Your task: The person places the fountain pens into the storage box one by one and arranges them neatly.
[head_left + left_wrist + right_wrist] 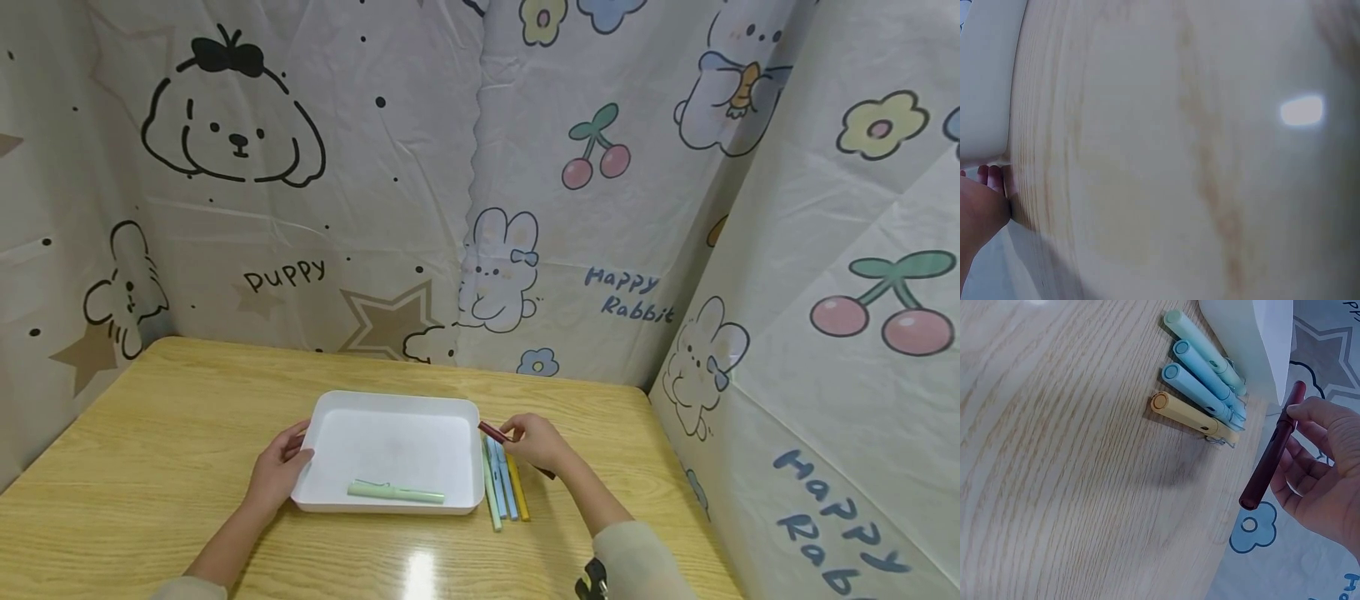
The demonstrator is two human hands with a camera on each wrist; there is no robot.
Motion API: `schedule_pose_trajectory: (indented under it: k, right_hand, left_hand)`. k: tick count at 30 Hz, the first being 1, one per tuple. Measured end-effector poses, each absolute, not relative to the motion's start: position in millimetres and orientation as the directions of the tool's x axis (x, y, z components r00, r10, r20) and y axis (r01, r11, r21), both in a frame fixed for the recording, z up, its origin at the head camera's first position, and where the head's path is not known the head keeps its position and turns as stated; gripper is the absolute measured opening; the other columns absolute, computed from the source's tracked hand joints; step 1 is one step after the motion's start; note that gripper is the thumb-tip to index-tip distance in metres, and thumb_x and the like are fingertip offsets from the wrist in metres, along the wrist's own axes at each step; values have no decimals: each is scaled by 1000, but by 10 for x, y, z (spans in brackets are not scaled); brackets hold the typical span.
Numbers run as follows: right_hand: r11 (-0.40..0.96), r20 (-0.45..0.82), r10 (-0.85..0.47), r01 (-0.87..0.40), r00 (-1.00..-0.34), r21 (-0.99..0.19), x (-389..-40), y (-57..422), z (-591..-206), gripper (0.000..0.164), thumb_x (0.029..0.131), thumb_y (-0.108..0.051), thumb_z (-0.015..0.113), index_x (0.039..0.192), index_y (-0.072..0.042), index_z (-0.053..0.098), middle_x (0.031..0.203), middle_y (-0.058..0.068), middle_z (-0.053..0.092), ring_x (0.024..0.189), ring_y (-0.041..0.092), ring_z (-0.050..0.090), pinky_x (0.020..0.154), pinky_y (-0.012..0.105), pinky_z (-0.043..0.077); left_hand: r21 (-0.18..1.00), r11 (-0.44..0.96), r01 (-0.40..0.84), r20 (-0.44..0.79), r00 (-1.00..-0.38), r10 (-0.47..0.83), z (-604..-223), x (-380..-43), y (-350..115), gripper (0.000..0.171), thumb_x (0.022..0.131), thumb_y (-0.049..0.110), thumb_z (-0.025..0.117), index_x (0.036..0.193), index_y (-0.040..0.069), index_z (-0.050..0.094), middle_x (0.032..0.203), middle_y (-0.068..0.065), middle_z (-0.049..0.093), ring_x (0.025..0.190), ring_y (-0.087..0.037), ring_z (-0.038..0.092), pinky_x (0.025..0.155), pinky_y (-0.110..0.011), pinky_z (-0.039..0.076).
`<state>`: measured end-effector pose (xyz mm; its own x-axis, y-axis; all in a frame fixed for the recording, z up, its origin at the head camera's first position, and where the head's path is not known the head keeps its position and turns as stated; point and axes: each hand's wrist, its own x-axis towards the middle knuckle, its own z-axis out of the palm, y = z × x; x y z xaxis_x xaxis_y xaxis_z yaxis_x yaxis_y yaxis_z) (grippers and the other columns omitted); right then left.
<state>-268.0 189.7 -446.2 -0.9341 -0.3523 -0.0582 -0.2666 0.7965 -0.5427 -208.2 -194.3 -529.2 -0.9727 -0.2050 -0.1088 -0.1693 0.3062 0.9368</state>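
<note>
My right hand [534, 440] pinches a dark red pen [1269, 456] between thumb and fingers, holding it above the table just right of the tray. Below it lie a light green pen [492, 492], two light blue pens [1194, 387] and a yellow pen [518, 492], side by side. My left hand [277, 471] grips the left end of a white tray [397, 402], thumb at the rim and fingers along the outer wall. One light green pen [396, 492] rests inside the tray near its front wall.
The wooden table [150, 467] carries the tray near its middle. Printed cloth [390, 192] hangs behind the table and along its right side. A bright light reflection [419, 575] shows on the tabletop in front of the tray.
</note>
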Motion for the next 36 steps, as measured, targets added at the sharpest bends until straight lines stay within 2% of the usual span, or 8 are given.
schedule_pose_trajectory:
  k: [3,8,10,14,21,24,29,36]
  right_hand:
    - [799,-65,-357,-269,-932,-537,-2673,1872,-4452,23,81,-10,64,103,-4,68,78,4,58,65,15,48,55,26,40]
    - [802,-76,-365,-272,-928,-531,-2669,1827,-4442,23,82,-11,65,104,-5,68,80,4,57,66,14,47,55,25,40]
    - [795,-72,-377,-282,-923,-537,-2669,1812,-4441,23,81,-11,65,103,-5,68,80,5,57,64,14,47,54,25,40]
    - [784,-65,-399,-304,-915,-541,-2672,1788,-4443,22,81,-11,64,102,-4,68,78,5,57,61,13,46,52,24,40]
    - [785,-73,-409,-311,-910,-535,-2676,1743,-4446,21,81,-10,64,101,-5,68,80,3,58,66,13,48,54,24,41]
    - [784,-76,-413,-312,-907,-537,-2666,1719,-4434,21,82,-10,65,102,-5,68,79,4,58,64,14,48,54,24,40]
    - [792,-79,-415,-317,-906,-522,-2657,1671,-4420,21,82,-11,66,101,-6,68,79,4,58,66,13,48,56,24,40]
    - [796,-85,-420,-322,-903,-513,-2682,1614,-4431,21,81,-11,66,102,-7,68,78,3,57,65,13,47,55,23,39]
  left_hand:
    - [937,306,-168,-107,-973,-206,-5293,-2083,-1944,51,95,12,46,145,8,33,139,-23,43,124,-33,43,97,-41,40]
    - [936,310,-165,-101,-972,-214,-5294,-2078,-1946,50,95,12,46,144,9,35,138,-22,45,122,-30,45,84,-17,40]
    - [937,310,-161,-96,-972,-217,-5297,-2074,-1944,50,95,11,47,144,8,36,137,-23,46,121,-30,45,80,-13,38]
    - [939,306,-159,-92,-971,-222,-5295,-2071,-1940,50,94,11,47,143,8,37,136,-23,46,120,-30,46,79,-13,38]
    - [939,305,-161,-96,-971,-217,-5282,-2077,-1939,51,94,12,46,144,8,36,137,-23,45,121,-30,45,79,-12,38]
    - [937,306,-168,-103,-971,-216,-5272,-2076,-1941,51,95,13,46,144,9,35,138,-22,45,122,-30,45,84,-17,40]
    - [936,310,-165,-100,-972,-214,-5266,-2061,-1935,51,95,12,46,144,8,35,138,-23,44,123,-32,44,93,-32,42]
    - [935,315,-164,-96,-971,-221,-5274,-2067,-1935,50,95,12,47,144,8,36,137,-23,45,122,-32,45,87,-24,41]
